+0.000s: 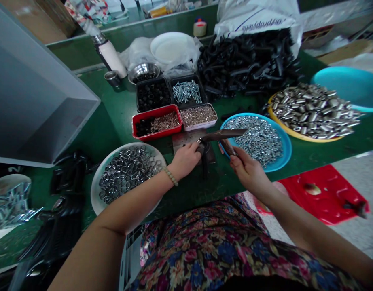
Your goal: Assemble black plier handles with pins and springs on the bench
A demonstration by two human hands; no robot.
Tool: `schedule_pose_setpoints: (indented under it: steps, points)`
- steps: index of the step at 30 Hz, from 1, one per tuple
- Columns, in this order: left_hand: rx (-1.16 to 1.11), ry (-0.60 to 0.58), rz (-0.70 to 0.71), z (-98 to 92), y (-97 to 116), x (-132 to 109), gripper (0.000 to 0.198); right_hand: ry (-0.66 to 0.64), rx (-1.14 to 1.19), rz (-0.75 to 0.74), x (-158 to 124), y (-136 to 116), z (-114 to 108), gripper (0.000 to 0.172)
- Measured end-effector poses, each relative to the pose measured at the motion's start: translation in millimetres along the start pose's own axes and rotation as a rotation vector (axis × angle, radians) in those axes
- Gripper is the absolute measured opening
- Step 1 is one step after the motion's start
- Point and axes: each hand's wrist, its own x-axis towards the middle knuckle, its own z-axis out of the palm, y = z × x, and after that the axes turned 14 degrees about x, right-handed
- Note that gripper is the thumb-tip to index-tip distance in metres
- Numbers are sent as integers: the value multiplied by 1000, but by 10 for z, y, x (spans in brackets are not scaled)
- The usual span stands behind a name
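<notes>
My right hand is closed round the handle of a hammer, whose long dark head lies level above the front of the bench. My left hand, with a bead bracelet at the wrist, pinches a black plastic part that carries a shiny metal ring. The hammer head overlaps this part in the view; whether they touch I cannot tell. Beneath them lies a flat metal plate. To the left a white bowl holds metal rings; to the right a blue bowl holds small metal pieces.
Behind the plate stand a red tray and a pale tray of small parts. Black parts are heaped at the back. A yellow bowl of metal sleeves stands right, a grey bin left, a flask at the back left.
</notes>
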Motion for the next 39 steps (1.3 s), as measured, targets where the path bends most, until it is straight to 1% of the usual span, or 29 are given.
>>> schedule_pose_setpoints:
  steps: [7,11,15,20,22,23,26,28,30,32,34,38,39]
  points:
    - [12,-8,-20,-35,28,5,26,4,1,-9,-36,14,46,42]
    - [14,-8,-27,-54,49,11,27,-22,19,0,-57,-42,60,42]
    - [-1,8,-17,-32,46,-19,27,-30,13,-13,-87,-88,54,43]
    - [-79,49,2,25,22,-90,25,-25,-33,-15,-97,-21,22,44]
    - [-177,51,-56,31,8,-129,21,-44,-69,4,-82,-9,7,44]
    - [-241,51,-110,24,1,-159,20,-61,-93,9,-72,-19,-1,44]
    - [-399,74,-300,-38,1,-311,38,-110,-166,-19,-44,-121,-23,45]
    - [-419,95,-347,-97,26,-455,48,-100,-188,-57,-23,-217,-32,49]
    - [-392,81,-302,-136,61,-592,46,-113,-217,-66,9,-292,-36,51]
    - [-360,39,-237,-131,96,-680,38,-193,-282,-23,52,-336,-38,50]
    - [-342,9,-202,-94,130,-711,32,-269,-338,9,89,-364,-36,49]
    - [-346,16,-205,-55,205,-706,35,-238,-323,-63,102,-409,27,51]
    - [-356,19,-209,-65,203,-705,35,-265,-340,-59,101,-399,45,50]
